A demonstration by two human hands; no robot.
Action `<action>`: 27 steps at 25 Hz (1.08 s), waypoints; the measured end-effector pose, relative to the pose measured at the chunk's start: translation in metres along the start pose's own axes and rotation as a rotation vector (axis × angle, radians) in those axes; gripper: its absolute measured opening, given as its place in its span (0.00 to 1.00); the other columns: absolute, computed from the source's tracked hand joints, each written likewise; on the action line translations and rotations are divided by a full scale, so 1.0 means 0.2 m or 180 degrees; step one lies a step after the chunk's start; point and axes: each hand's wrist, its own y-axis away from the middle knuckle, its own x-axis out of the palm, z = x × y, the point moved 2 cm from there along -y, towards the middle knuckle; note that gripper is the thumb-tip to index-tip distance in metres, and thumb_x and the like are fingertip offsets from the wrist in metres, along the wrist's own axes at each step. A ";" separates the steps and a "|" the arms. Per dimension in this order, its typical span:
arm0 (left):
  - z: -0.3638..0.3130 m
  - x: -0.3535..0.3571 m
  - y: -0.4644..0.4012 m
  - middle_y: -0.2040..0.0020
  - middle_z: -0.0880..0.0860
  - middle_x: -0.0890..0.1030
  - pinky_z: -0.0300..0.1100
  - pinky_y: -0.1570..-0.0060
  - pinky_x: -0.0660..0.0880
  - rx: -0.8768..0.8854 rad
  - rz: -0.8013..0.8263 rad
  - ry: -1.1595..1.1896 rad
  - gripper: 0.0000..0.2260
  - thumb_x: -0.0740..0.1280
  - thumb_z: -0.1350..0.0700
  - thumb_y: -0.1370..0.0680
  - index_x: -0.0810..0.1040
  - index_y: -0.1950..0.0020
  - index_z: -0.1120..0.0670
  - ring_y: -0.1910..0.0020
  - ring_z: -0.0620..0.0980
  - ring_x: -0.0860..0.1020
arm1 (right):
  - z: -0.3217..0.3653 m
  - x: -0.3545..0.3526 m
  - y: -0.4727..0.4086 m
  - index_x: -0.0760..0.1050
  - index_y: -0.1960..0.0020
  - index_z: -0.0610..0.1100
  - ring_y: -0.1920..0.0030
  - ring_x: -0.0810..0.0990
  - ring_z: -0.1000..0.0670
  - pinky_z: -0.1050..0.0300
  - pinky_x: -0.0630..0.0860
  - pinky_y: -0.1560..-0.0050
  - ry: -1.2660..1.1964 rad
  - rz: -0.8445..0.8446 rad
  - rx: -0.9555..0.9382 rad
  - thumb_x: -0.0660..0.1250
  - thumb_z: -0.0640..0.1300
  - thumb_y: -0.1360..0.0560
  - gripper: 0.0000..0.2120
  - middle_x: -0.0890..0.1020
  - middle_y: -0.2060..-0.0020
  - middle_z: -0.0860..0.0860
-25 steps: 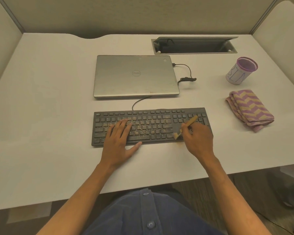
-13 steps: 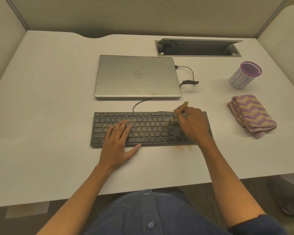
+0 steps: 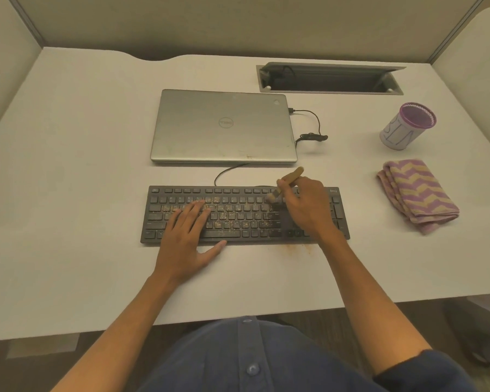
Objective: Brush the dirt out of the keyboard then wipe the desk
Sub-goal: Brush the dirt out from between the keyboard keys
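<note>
A black keyboard [image 3: 238,219] lies on the white desk [image 3: 82,193], its middle keys speckled with tan dirt. My left hand [image 3: 188,236] rests flat on the keyboard's left half, fingers straight, thumb on the desk. My right hand [image 3: 306,207] grips a small wooden brush [image 3: 287,181] over the right part of the keyboard, bristles down on the upper key rows. A patch of brown dirt [image 3: 297,247] sits on the desk just in front of the keyboard. A folded purple and yellow zigzag cloth [image 3: 416,193] lies to the right.
A shut silver laptop [image 3: 224,125] with a black cable sits behind the keyboard. A purple-rimmed cup [image 3: 405,127] stands at the right, behind the cloth. An open cable hatch [image 3: 328,79] is set into the desk's back. Partition walls ring the desk.
My right hand moved the brush from the keyboard's front edge up to its upper rows. Dirt now lies on the desk in front of the keyboard. My left hand stayed put.
</note>
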 end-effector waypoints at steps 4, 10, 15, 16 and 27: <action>-0.01 0.00 0.00 0.24 0.57 0.70 0.55 0.23 0.59 0.0010 0.0010 -0.0008 0.35 0.61 0.34 0.23 0.72 0.26 0.59 0.25 0.56 0.66 | 0.00 0.00 0.00 0.82 0.53 0.43 0.57 0.81 0.48 0.52 0.74 0.55 0.0119 0.0236 -0.0160 0.60 0.52 0.19 0.17 0.85 0.58 0.47; 0.00 0.00 0.00 0.24 0.56 0.69 0.55 0.23 0.59 -0.0011 0.0080 0.0001 0.36 0.61 0.34 0.23 0.71 0.25 0.58 0.24 0.56 0.66 | 0.02 0.02 -0.02 0.83 0.51 0.44 0.55 0.81 0.48 0.54 0.72 0.54 0.0165 0.0400 -0.0189 0.59 0.53 0.19 0.17 0.85 0.57 0.48; 0.00 0.00 0.00 0.24 0.56 0.69 0.55 0.24 0.59 -0.0025 0.0070 0.0033 0.35 0.61 0.34 0.23 0.71 0.25 0.58 0.24 0.55 0.66 | 0.04 0.00 -0.04 0.82 0.52 0.44 0.61 0.77 0.50 0.54 0.70 0.59 0.0212 0.0325 -0.0297 0.60 0.52 0.19 0.16 0.84 0.60 0.48; 0.00 0.00 0.00 0.24 0.56 0.69 0.56 0.24 0.60 -0.0019 0.0069 0.0034 0.35 0.61 0.34 0.23 0.71 0.25 0.58 0.24 0.55 0.66 | 0.03 -0.01 -0.04 0.83 0.52 0.44 0.60 0.78 0.49 0.53 0.71 0.57 0.0259 0.0392 -0.0283 0.59 0.53 0.19 0.17 0.84 0.59 0.48; -0.01 0.00 0.00 0.25 0.56 0.71 0.55 0.24 0.59 -0.0006 0.0028 0.0062 0.35 0.61 0.34 0.23 0.72 0.26 0.58 0.25 0.56 0.67 | -0.01 -0.04 -0.01 0.83 0.53 0.42 0.61 0.80 0.47 0.51 0.74 0.57 0.0270 0.0316 -0.0287 0.60 0.53 0.19 0.18 0.84 0.61 0.47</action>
